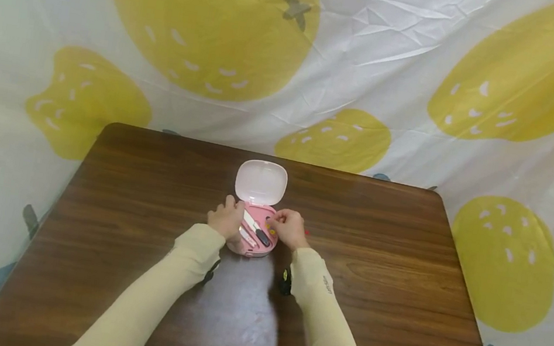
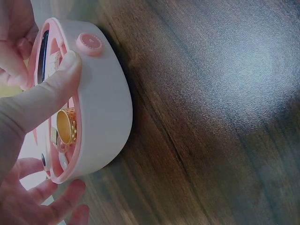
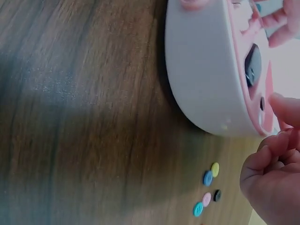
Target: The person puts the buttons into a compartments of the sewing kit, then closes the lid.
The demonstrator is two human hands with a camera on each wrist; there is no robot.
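A pink-and-white sewing kit box [image 1: 247,253] stands on the table, its white lid [image 1: 261,181] raised. Inside lie a black-handled tool [image 1: 262,237], a gold thimble [image 2: 67,125] and a few small buttons, among them a dark one [image 3: 262,103]. My left hand [image 1: 227,219] holds the box's left side, thumb over the rim and fingers spread along the outside. Over the box's right part is my right hand [image 1: 292,229], fingers curled and fingertips close together at the buttons. Whether a button is between those fingertips is hidden.
Several loose buttons lie on the brown wooden table [image 1: 370,304] right of the box, including a blue one [image 3: 207,178] and a teal one [image 3: 198,209]. A white curtain [image 1: 408,73] with yellow fruit prints hangs behind the table.
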